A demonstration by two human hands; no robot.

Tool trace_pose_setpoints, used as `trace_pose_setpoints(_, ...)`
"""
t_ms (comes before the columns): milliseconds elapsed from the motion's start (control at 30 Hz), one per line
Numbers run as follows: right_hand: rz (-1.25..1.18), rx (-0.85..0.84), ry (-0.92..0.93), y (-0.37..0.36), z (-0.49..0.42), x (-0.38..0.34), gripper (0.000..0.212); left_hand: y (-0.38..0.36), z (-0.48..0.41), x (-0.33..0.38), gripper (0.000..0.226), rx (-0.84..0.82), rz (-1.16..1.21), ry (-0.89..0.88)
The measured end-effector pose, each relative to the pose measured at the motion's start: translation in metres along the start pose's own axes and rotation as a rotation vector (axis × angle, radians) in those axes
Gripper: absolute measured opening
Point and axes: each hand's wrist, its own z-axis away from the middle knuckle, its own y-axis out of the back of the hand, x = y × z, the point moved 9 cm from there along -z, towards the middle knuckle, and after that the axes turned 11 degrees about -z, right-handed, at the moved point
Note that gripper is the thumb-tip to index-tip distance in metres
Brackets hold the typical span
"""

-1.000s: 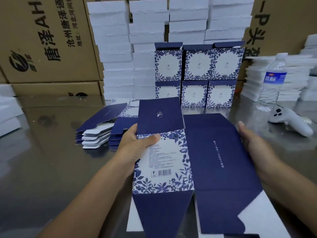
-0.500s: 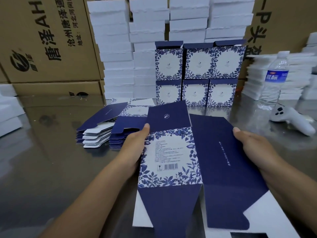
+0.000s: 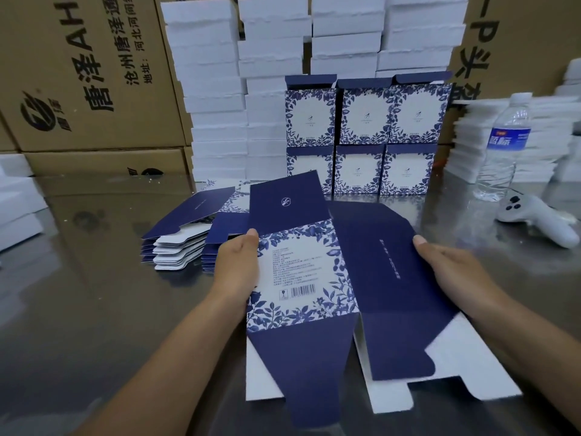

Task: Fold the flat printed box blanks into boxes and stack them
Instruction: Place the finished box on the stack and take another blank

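A navy and white box blank (image 3: 317,278) with a leaf-pattern panel and barcode is held above the table between both hands. My left hand (image 3: 234,269) grips its left edge, thumb on the printed panel's corner. My right hand (image 3: 452,272) holds the right edge of the plain navy panel, fingers behind it. The two panels bend at the crease between them. A pile of flat blanks (image 3: 188,240) lies on the table left of my left hand. Folded boxes (image 3: 361,136) stand in two rows of three at the back.
Tall stacks of white foam trays (image 3: 220,89) rise behind the folded boxes, with more (image 3: 553,143) at the right. A water bottle (image 3: 503,146) and a white controller (image 3: 537,218) sit at the right. Brown cartons (image 3: 81,73) line the back. The metal table (image 3: 94,294) is reflective.
The blank has risen and shifted slightly right, and its two panels have begun to bend at the crease. My left thumb slid from across the panel to its upper left corner.
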Motion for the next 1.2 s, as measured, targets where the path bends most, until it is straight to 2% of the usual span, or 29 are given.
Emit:
trace_pose_setpoints(100, 0.101, 0.008, 0.037, 0.001, -0.003, -0.001, 0.047, 0.002, -0.001, -0.003, 0.031, 0.009, 0.049, 0.030)
trace_pose_setpoints(233, 0.119, 0.044, 0.077, 0.010, -0.007, -0.004, 0.047, -0.006, 0.001, -0.001, 0.043, -0.045, 0.132, 0.056)
trace_pose_setpoints(367, 0.107, 0.080, 0.124, 0.017, -0.010, -0.010, 0.047, -0.013, 0.005, 0.005, 0.050, -0.104, 0.070, 0.001)
trace_pose_setpoints(467, 0.099, 0.101, 0.128, 0.018, -0.011, -0.010, 0.047, -0.018, 0.007, 0.006, 0.030, -0.138, 0.060, -0.054)
trace_pose_setpoints(667, -0.047, 0.034, 0.029, 0.008, -0.010, 0.004, 0.042, -0.005, 0.003, 0.003, 0.039, -0.053, 0.052, -0.029)
trace_pose_setpoints(833, 0.037, 0.011, 0.082, 0.006, -0.012, 0.001, 0.043, -0.002, -0.001, -0.005, 0.040, -0.030, 0.156, 0.030)
trace_pose_setpoints(967, 0.088, 0.037, 0.130, 0.013, -0.014, -0.004, 0.042, -0.012, -0.002, -0.006, 0.041, -0.099, 0.197, 0.041)
trace_pose_setpoints(1200, 0.104, 0.111, 0.153, 0.021, -0.016, -0.006, 0.047, -0.016, 0.000, 0.001, 0.039, -0.110, 0.105, -0.037)
